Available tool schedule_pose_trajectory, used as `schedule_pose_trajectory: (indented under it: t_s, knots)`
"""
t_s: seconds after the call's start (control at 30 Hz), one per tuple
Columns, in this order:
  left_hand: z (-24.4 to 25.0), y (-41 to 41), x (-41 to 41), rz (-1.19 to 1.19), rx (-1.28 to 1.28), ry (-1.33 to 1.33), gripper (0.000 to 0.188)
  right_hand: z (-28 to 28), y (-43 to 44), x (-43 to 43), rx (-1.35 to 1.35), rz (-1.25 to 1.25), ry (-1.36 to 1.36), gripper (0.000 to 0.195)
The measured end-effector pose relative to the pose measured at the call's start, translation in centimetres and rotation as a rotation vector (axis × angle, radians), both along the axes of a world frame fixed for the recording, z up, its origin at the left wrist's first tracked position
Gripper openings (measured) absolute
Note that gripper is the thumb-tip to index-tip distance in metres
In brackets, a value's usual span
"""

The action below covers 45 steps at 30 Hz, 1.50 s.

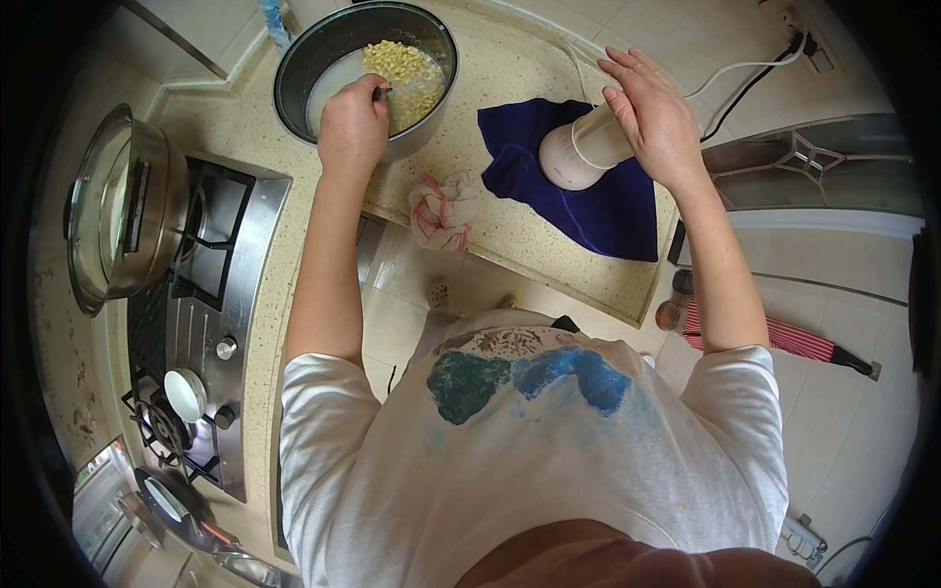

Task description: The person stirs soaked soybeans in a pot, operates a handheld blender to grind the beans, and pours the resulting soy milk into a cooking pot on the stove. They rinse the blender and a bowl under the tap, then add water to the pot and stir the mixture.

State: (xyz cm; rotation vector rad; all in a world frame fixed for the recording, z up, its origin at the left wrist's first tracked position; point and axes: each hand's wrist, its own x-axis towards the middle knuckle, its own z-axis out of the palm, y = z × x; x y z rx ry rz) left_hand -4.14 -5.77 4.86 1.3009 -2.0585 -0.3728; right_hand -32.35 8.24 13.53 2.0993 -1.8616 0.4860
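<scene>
My left hand (354, 121) is closed around a dark handle (381, 93) over a large dark-lined pot (419, 143). Whatever the handle belongs to is hidden behind the hand and in the liquid. Pale yellow soybeans (401, 62) lie heaped in cloudy water on the pot's right side. My right hand (658, 121) lies flat against the top end of a small blender, fingers stretched out rather than wrapped round. The blender has a pale pink base (570, 162) and a clear cup (604, 138). It stands, seen tilted, on a dark blue cloth (588, 224).
A crumpled white and pink cloth (442, 212) hangs over the counter's (507, 253) front edge. On the left, a lidded steel pot (158, 198) and a white bowl (185, 395) sit on the gas hob (253, 294). Cords run to a wall socket (817, 57).
</scene>
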Motion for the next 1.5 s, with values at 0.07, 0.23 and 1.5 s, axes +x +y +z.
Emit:
schedule_pose_trajectory:
  t_s: [0.07, 0.23, 1.5]
  knots:
    - [-0.13, -0.04, 0.02, -0.004, -0.012, 0.005, 0.013, 0.05, 0.01, 0.03, 0.004, 0.000, 0.000, 0.032]
    - [-0.08, -0.03, -0.03, 0.003, 0.002, 0.005, 0.013, 0.14, 0.05, 0.11, 0.009, 0.000, 0.002, 0.033]
    - [-0.07, -0.05, 0.04, -0.014, -0.010, 0.012, 0.013, 0.05, 0.01, 0.14, 0.001, -0.010, 0.007, 0.033]
